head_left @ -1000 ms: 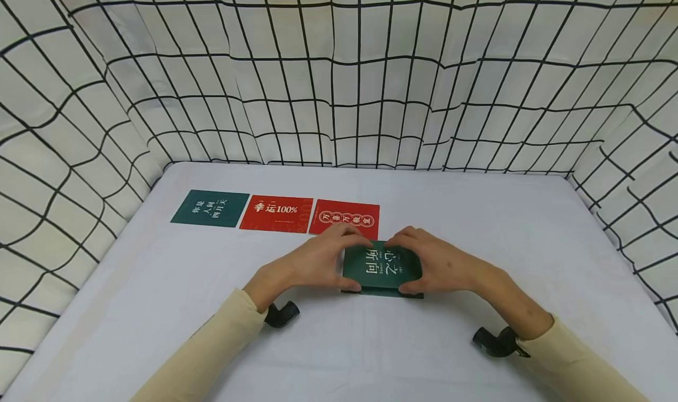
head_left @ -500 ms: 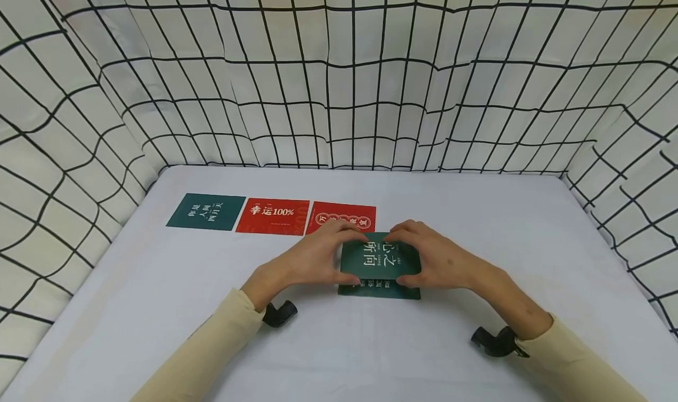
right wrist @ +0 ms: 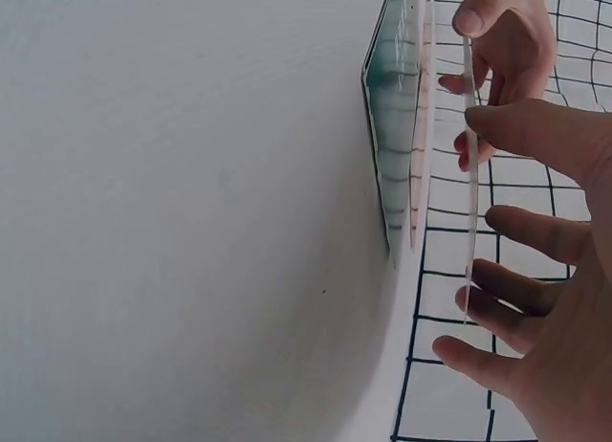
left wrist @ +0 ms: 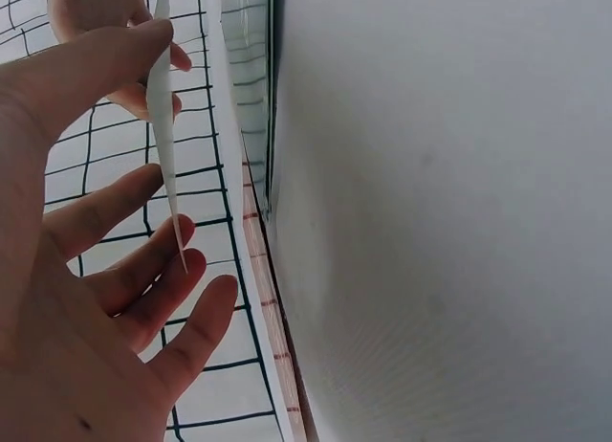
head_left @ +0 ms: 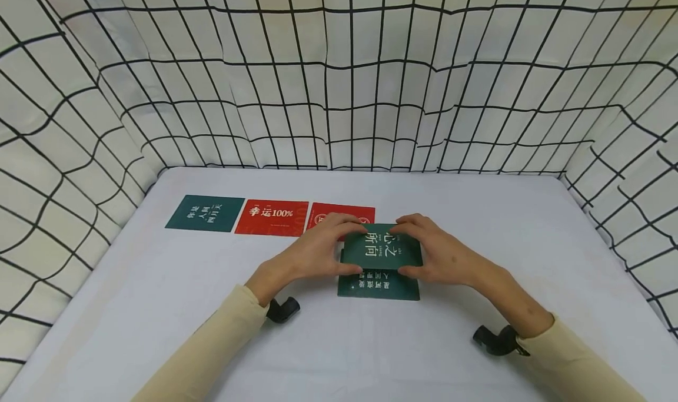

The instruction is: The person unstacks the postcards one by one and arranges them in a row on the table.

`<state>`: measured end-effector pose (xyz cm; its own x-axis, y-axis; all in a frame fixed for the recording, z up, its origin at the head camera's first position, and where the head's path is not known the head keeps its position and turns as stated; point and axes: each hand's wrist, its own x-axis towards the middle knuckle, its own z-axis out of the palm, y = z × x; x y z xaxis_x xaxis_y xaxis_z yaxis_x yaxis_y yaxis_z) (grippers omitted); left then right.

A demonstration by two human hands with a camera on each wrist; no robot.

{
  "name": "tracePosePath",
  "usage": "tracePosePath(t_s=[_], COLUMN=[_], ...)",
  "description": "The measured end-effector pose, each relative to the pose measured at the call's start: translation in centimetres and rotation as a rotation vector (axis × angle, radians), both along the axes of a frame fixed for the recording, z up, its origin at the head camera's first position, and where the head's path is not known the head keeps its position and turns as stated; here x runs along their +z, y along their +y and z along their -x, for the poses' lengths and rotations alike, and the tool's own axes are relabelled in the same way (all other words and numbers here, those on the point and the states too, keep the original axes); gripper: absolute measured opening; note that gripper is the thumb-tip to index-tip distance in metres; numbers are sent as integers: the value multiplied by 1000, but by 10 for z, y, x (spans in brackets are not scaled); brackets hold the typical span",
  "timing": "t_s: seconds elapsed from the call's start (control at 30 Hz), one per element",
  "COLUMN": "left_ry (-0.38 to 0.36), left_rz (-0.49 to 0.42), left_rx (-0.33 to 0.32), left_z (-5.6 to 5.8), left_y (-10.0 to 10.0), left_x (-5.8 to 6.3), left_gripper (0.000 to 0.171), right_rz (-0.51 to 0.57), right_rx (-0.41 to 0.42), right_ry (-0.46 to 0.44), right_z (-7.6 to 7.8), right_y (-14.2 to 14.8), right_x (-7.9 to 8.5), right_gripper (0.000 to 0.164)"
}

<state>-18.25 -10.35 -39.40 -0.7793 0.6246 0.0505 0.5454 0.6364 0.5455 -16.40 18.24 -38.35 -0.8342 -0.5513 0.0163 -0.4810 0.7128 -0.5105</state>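
A dark green card (head_left: 381, 249) with white lettering is held between both hands at the middle of the table. My left hand (head_left: 323, 249) pinches its left end and my right hand (head_left: 439, 252) its right end, thumbs on the near edge and fingers at the far edge. In both wrist views the held card (left wrist: 164, 126) shows edge-on, raised off the tabletop. Under and in front of it, another green card (head_left: 378, 285) lies on the table, its far part hidden by the held one.
To the back left, a green card (head_left: 205, 213), a red card (head_left: 272, 218) and a second red card (head_left: 341, 212) lie in a row. My left hand partly covers the second red one. White cloth covers the table (head_left: 477, 213), and a black-gridded white curtain (head_left: 339, 72) stands behind.
Both hands have lifted the held green card and shifted it away from me, uncovering more of the green card beneath. The head view has shifted slightly.
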Motion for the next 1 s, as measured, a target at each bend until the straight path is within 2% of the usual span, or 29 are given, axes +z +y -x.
tracePosePath(t_s=[0.5,0.83,1.0], left_ry=[29,50,30], left_rz=[-21,-18,-6], left_rx=[15,30,33], left_z=[12,16,18], left_y=[4,7,13], left_x=[1,1,1], left_gripper=[73,73,72], right_rz=[34,70,92], right_rx=[-67,-175,-230], right_ry=[27,-13,-45], right_z=[8,11,11], right_y=[7,8,11], right_x=[-4,-6,-4], right_gripper=[65,70,77])
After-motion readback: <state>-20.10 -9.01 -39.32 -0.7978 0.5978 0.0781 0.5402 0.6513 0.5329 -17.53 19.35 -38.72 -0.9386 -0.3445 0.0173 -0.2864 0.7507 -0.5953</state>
